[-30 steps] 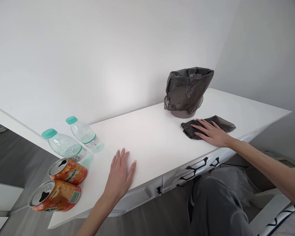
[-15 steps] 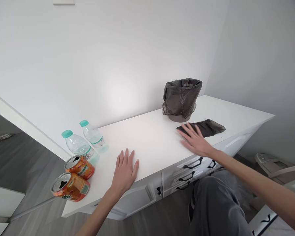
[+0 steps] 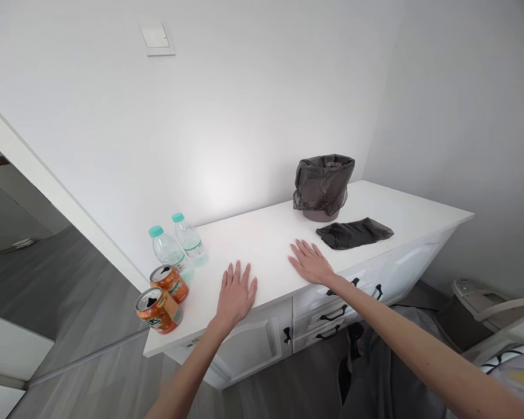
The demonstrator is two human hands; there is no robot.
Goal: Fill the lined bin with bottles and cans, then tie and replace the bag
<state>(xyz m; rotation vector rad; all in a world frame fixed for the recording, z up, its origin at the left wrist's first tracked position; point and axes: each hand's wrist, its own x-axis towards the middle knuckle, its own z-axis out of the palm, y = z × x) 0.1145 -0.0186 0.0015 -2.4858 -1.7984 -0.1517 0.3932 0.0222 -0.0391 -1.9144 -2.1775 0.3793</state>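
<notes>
"White top (image 3: 262,238), I see. What is the left hand (image 3: 236,295) doing on it?"

"Lying palm down near the front edge, holding nothing. Its fingers are a little spread and point towards the wall (image 3: 244,105), with the thumb out to the side."

"And the right hand (image 3: 312,266)?"

"Palm down too, well apart from the left one, nearer the middle. Its fingers are loosely spread and grip nothing."

"Where is the bag (image 3: 356,234)?"

"Flat on the top, black and folded long, just beside the right hand on its right. They don't touch."

"What stands behind it?"

"A bin (image 3: 321,216), upright near the wall. A dark liner (image 3: 321,185) hangs over its rim and covers most of its side; only the brownish base shows."

"Anything at the left end?"

"Two orange cans, both upright. The front can (image 3: 160,313) is near the corner, its mouth open; the back can (image 3: 173,283) is close behind, open as well. Past them stand two clear bottles with teal caps, the left bottle (image 3: 168,249) and the right bottle (image 3: 190,237)."

"And lower down?"

"White drawers (image 3: 317,308) with black handles, beside a white door (image 3: 253,349)."
</notes>
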